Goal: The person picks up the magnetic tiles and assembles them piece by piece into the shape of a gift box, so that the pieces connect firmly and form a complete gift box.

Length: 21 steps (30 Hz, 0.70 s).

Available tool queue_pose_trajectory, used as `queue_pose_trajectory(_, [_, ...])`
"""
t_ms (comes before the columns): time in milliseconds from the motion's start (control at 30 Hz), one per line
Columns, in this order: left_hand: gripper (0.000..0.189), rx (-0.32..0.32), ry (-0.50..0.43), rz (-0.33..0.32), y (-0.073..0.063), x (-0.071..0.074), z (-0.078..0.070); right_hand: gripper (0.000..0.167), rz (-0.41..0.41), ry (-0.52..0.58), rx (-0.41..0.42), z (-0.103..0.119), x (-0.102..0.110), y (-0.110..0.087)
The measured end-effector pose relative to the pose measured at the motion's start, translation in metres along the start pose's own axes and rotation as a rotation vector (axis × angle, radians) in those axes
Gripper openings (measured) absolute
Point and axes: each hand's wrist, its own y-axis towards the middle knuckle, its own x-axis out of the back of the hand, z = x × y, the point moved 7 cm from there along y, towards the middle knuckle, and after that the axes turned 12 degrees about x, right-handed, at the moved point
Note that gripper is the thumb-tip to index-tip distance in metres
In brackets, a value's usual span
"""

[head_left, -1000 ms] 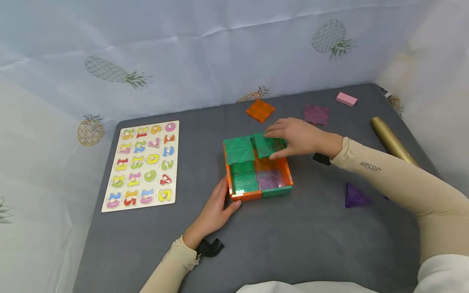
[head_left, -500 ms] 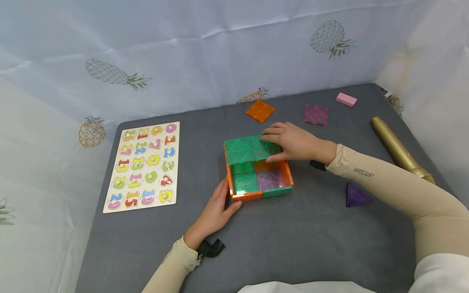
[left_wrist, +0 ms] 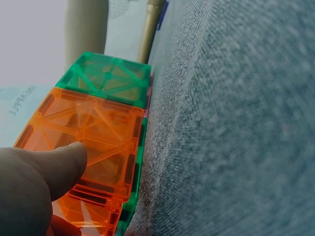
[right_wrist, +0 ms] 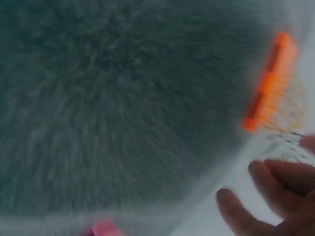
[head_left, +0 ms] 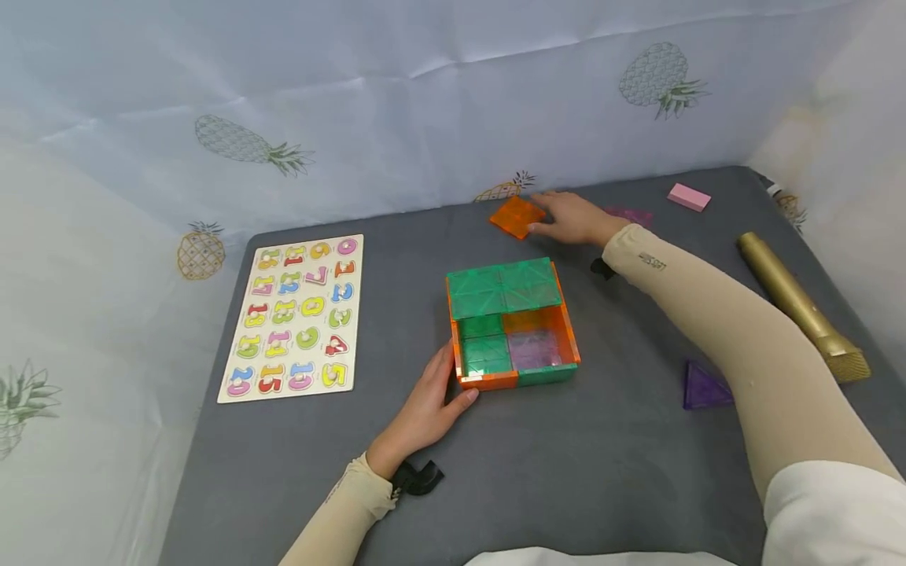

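A box of orange and green magnetic tiles stands on the table, open at the top front. Two green square tiles lie side by side over its back half. My left hand rests at the near left corner, fingers straight along the left side, thumb against the orange front wall. My right hand reaches behind the box with spread fingers, its fingertips beside a loose orange square tile. In the right wrist view those fingers stand apart from the blurred orange tile.
A wooden number puzzle board lies to the left. Partly behind my right wrist is a pink-purple tile. Farther right are a pink block, a gold tube and a purple triangle tile. A curtain borders the table's back.
The right green tile moved flush against the left one on the box top. My right hand then let it go and moved back to the orange tile. My left hand stays at the corner.
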Motion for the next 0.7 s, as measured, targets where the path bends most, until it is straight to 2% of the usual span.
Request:
queue_pose_trajectory(133, [0.085,-0.006,-0.001,-0.002,0.001,0.001,0.0,0.087,0.062,-0.055,-0.122,-0.012,-0.013,0.016])
queue_pose_trajectory(267, [0.085,-0.007,0.0,0.001,0.001,0.0,0.0,0.086,0.067,-0.128,-0.159,-0.012,-0.022,0.026])
queue_pose_trajectory(400, [0.085,-0.012,0.0,-0.003,0.002,0.0,0.0,0.072,0.025,-0.174,-0.103,-0.004,-0.022,0.024])
queue_pose_trajectory(567, [0.085,-0.008,-0.004,-0.004,0.002,0.0,0.001,0.045,-0.016,-0.231,-0.015,0.007,-0.013,0.009])
queue_pose_trajectory(633, [0.086,-0.012,-0.006,-0.01,0.002,0.0,0.001,0.045,-0.045,-0.23,0.001,0.013,-0.001,0.002])
queue_pose_trajectory(700, [0.086,-0.012,-0.002,-0.014,0.002,0.0,0.001,0.051,-0.073,-0.22,0.03,0.025,0.015,-0.006])
